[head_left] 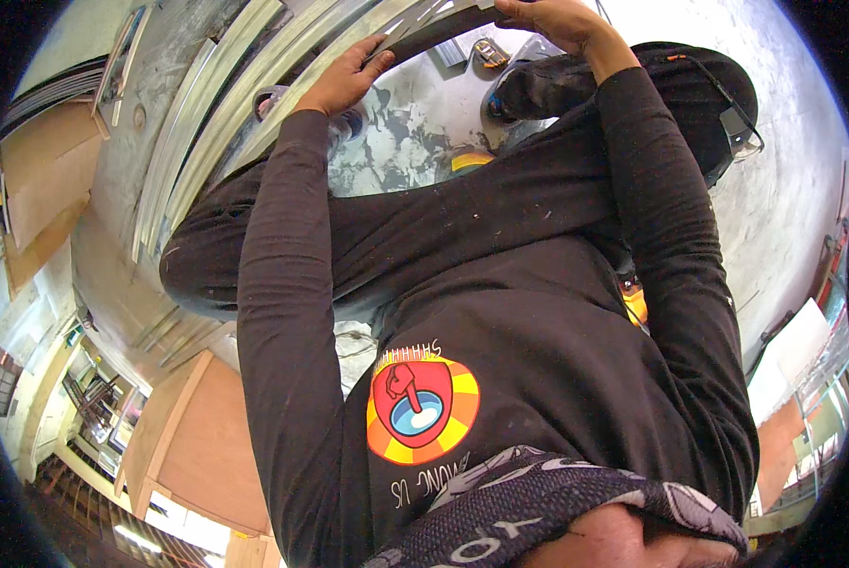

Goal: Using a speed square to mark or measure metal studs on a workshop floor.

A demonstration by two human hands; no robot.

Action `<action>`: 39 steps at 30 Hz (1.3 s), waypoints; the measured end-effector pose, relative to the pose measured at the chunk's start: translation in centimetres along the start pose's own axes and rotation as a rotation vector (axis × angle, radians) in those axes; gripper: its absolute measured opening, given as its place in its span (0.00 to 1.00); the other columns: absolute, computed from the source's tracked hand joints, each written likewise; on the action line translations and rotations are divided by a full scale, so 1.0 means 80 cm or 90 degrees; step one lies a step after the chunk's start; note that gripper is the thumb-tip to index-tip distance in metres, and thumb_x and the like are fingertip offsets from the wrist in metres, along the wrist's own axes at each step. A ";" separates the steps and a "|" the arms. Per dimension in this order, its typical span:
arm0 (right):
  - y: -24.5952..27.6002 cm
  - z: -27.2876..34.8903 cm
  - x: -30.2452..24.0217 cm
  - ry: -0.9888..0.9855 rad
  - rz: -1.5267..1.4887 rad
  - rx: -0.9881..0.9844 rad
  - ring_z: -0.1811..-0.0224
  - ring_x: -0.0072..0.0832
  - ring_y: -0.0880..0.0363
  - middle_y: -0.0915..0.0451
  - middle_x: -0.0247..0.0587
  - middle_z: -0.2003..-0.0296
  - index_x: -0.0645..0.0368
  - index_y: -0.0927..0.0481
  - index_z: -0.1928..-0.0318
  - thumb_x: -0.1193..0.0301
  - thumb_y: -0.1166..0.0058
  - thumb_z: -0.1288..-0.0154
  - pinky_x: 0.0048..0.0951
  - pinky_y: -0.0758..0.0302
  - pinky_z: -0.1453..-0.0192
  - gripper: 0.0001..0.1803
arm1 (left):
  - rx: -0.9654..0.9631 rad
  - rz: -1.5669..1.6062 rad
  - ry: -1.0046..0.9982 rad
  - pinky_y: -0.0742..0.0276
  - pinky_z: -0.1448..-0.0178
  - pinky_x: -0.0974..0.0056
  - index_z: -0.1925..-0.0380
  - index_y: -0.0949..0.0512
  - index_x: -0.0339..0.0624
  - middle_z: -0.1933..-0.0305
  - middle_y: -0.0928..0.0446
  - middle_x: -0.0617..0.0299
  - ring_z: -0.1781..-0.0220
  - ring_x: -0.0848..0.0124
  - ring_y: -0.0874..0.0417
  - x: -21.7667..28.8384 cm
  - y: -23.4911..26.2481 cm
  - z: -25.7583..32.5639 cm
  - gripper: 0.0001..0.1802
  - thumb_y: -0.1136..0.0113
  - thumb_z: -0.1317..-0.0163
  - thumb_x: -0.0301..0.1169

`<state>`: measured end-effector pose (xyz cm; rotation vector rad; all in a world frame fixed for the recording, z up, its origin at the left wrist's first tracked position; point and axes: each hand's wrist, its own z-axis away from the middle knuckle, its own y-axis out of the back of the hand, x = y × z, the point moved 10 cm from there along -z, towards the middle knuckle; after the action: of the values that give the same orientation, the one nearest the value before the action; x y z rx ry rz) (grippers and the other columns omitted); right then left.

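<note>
A dark, flat strip stretches between my hands at the top of the head view, bowed by the lens. My left hand is closed on its left end, thumb laid along it. At the other end my right hand pinches it with bent fingers; part of that hand's grip is cut off by the frame's upper edge. What the strip is made of, I cannot tell. Below it, on the paint-marked floor, a tape measure lies close to my right hand.
Long pale metal profiles lie side by side on the floor at left. Wooden panels lean farther left, and a wooden box stands at lower left. A yellow curved object shows beside my bent legs.
</note>
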<state>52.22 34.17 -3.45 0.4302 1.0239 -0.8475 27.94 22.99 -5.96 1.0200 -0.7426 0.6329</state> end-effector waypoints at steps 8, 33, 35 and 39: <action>-0.004 0.009 -0.019 -0.006 0.056 0.002 0.54 0.35 0.16 0.16 0.52 0.54 0.74 0.21 0.46 0.64 0.37 0.34 0.32 0.19 0.45 0.25 | 0.039 0.070 0.022 0.30 0.33 0.59 0.34 0.29 0.40 0.37 0.25 0.44 0.36 0.54 0.23 -0.020 -0.001 -0.003 0.34 0.41 0.31 0.51; -0.069 0.044 -0.129 0.143 0.843 0.159 0.64 0.56 0.17 0.17 0.57 0.69 0.62 0.14 0.66 0.69 0.50 0.38 0.51 0.22 0.57 0.13 | 0.154 -0.202 -0.010 0.26 0.40 0.48 0.40 0.29 0.44 0.45 0.21 0.42 0.42 0.45 0.21 0.036 0.009 0.018 0.28 0.45 0.31 0.51; -0.059 0.036 -0.129 0.176 0.773 0.234 0.65 0.55 0.17 0.17 0.57 0.70 0.60 0.14 0.68 0.69 0.50 0.39 0.51 0.22 0.57 0.12 | 0.154 -0.197 -0.009 0.26 0.40 0.48 0.40 0.29 0.44 0.46 0.21 0.42 0.42 0.44 0.21 0.035 0.008 0.016 0.28 0.44 0.31 0.51; -0.066 0.037 -0.134 0.191 0.820 0.213 0.66 0.56 0.17 0.17 0.59 0.71 0.61 0.15 0.70 0.70 0.50 0.40 0.52 0.22 0.58 0.11 | 0.164 -0.178 -0.001 0.31 0.39 0.46 0.39 0.28 0.48 0.45 0.19 0.51 0.41 0.50 0.21 0.024 0.009 0.012 0.29 0.43 0.33 0.54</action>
<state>47.04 33.32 7.72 1.3352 0.6467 0.2369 28.28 22.60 -3.74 1.3339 -0.5144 0.4910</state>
